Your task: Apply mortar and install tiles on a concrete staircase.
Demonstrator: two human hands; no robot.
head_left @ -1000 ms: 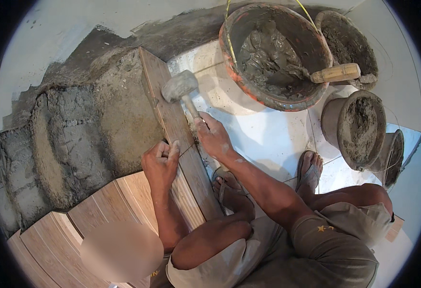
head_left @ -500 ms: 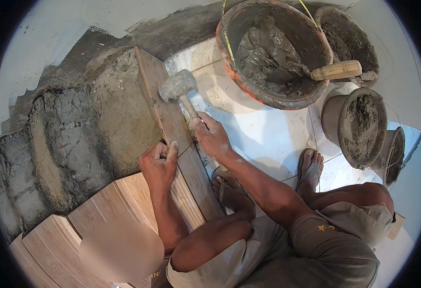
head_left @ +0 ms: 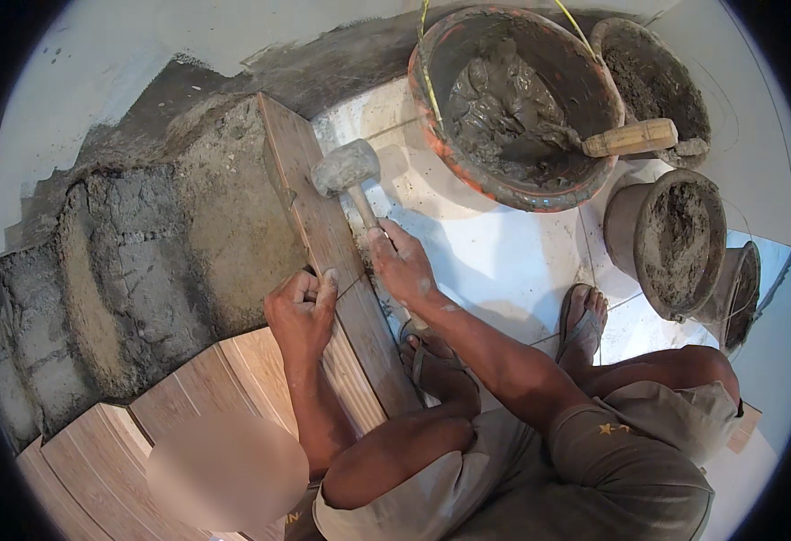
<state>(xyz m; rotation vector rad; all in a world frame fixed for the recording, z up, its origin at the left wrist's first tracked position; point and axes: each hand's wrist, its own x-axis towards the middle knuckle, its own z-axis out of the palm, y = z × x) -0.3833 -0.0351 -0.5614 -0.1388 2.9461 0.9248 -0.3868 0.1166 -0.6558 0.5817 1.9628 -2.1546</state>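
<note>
My right hand is closed round the handle of a rubber mallet, whose pale, dirty head is at the face of an upright wood-look tile. My left hand has curled fingers and raised thumb at the top edge of this row of tiles, lower down; whether it grips the edge is hidden. Left of the upright tile lies rough sandy mortar. Beside it are rough grey steps, with wood-look stair tiles below them.
An orange-rimmed bucket of wet mortar with a wooden-handled tool stands at the upper right. More muddy buckets stand along the right wall. My sandalled feet are on white floor tiles. A grey-smeared wall runs behind.
The mallet head has shifted slightly to the right against the upright tile, my right hand with it. My left hand keeps its curled pose at the edge.
</note>
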